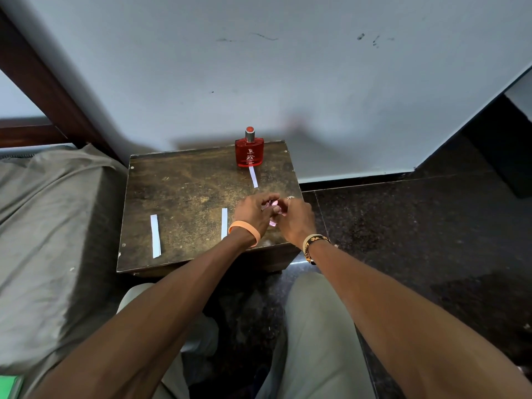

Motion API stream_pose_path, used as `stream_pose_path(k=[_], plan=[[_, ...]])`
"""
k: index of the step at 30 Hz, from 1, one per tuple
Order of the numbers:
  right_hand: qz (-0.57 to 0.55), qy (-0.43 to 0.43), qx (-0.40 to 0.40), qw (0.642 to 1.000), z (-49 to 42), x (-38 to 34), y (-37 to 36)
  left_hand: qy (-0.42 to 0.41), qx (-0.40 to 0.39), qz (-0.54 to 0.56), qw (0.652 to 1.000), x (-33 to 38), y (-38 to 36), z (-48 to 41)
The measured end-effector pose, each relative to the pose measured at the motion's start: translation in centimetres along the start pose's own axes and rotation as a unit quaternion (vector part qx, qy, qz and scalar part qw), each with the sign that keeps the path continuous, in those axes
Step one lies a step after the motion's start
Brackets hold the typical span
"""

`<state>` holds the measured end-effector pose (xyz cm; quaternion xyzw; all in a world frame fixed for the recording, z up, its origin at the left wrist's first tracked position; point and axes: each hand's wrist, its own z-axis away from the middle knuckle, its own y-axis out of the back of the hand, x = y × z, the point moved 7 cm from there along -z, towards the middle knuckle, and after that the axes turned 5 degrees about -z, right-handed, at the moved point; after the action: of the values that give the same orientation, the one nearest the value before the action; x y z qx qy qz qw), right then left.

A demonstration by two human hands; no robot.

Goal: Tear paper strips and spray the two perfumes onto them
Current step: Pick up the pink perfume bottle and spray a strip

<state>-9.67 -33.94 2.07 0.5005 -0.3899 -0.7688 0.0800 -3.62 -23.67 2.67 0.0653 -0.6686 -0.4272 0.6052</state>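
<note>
The red perfume bottle stands at the far edge of the small brown table. Its label says "RED ZX". The smaller words on it are too tiny to read.

Your left hand and your right hand meet over the near right part of the table. Both curl their fingers around a little pink perfume bottle. Your fingers hide most of it, so no writing on it shows.

One paper strip lies flat just in front of the red bottle, between it and your hands. A second paper strip lies just left of your left hand. A third paper strip lies near the table's left edge, well apart from your hands.
</note>
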Motion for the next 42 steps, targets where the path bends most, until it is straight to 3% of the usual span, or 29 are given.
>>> stream_pose_path(k=[9,15,28,33,42], plan=[[0.013,0.002,-0.007,1.0,-0.3,-0.1,-0.2,0.019,0.019,-0.023,0.999,-0.3,1.1,-0.7],[-0.004,-0.005,0.01,1.0,-0.2,-0.2,0.0,-0.064,-0.002,-0.035,0.997,1.4,0.8,-0.2],[-0.017,-0.01,-0.008,1.0,-0.1,-0.4,0.1,-0.054,0.004,-0.097,0.994,0.6,1.4,-0.4],[-0.027,-0.018,-0.012,0.999,-0.2,-0.4,0.0,-0.098,-0.019,-0.081,0.992,1.6,1.2,0.0],[-0.031,-0.026,-0.009,0.999,-0.2,-0.3,0.1,-0.058,-0.031,-0.073,0.995,0.3,1.0,-0.4]])
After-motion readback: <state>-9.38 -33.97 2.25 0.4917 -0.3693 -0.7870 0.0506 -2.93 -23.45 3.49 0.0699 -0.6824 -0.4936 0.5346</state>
